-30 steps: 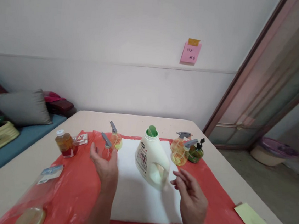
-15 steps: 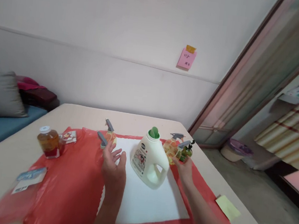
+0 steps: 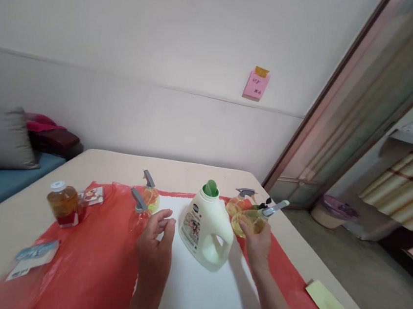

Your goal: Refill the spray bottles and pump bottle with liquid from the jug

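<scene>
My right hand [image 3: 259,246] grips a clear spray bottle [image 3: 240,225] with yellowish liquid, tilted so its grey trigger head points right. Just left of it, a cream-coloured jug [image 3: 207,233] with a side handle stands upright on a white sheet [image 3: 210,295]. Something green [image 3: 210,188], perhaps a funnel, sits in the jug's mouth. My left hand [image 3: 156,242] hovers left of the jug, fingers loosely curled and apart, holding nothing. Close behind that hand stand an empty-looking spray bottle [image 3: 140,214] and another spray bottle [image 3: 151,199] with a patterned body.
Another spray bottle [image 3: 236,206] stands right of the jug, and a dark green bottle is mostly hidden behind the held one. At left are a bottle of amber liquid [image 3: 64,203] and a plastic pouch [image 3: 35,254] on red sheeting [image 3: 96,251]. A yellow note [image 3: 324,299] lies right.
My right hand has closed around the spray bottle and tipped it to the right. My left hand's fingers have curled in slightly. The view has shifted a little; the jug stays in place.
</scene>
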### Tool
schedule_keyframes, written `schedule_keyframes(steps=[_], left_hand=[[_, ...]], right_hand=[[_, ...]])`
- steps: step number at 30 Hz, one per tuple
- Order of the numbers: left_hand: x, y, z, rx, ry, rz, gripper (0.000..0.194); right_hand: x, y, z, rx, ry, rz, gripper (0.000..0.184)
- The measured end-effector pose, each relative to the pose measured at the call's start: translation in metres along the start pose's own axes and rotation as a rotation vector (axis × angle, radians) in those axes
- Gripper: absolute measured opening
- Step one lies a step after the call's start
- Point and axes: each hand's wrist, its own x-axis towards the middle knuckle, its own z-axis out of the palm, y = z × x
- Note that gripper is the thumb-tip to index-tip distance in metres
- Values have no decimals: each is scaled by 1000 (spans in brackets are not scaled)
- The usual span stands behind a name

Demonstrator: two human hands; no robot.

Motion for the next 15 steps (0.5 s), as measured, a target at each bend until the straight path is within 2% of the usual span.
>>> schedule_keyframes(steps=[4,6,7,9,12,13,15], left_hand=[[-12,6,-2,48,-81,98,29],[-21,13,-3,36,-179,130,27],[-25,17,-2,16,-246,129,26],[-34,25,-2,-71,-404,110,28],[-47,35,0,-241,-608,80,47],[-50,38,1,-249,-641,57,52],[-55,40,4,-173,-659,-20,46]], right_hand=[[-15,-41,-38,52,-96,-130,63],[-24,-65,-55,51,-290,-286,58],[-30,-76,-63,26,-406,-368,58],[-45,-94,-73,-59,-541,-480,65],[-74,-107,-73,-109,-785,-456,74],[-83,-107,-69,-90,-900,-464,80],[-93,-105,-61,-54,-1017,-492,88]])
